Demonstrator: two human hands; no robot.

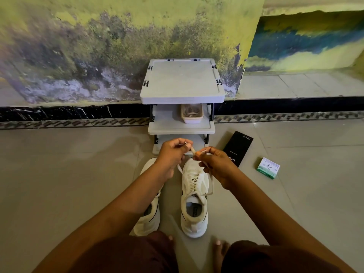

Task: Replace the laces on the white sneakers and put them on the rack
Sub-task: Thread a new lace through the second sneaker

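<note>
White lace (197, 175) ends are being pinched, one in each curled hand, left (173, 150) and right (213, 161), above the right sneaker (195, 196), apparently evening them, while the rack (182, 95) is waiting just beyond.

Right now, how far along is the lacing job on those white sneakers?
Partly done. The right-hand white sneaker already has lace crossed through its eyelets. In hand: the left hand and right hand each pinch an end of its white lace. The other white sneaker, half hidden by the arm, can't be judged. Left: both shoes still sit on the floor, not on the grey plastic rack.
</note>
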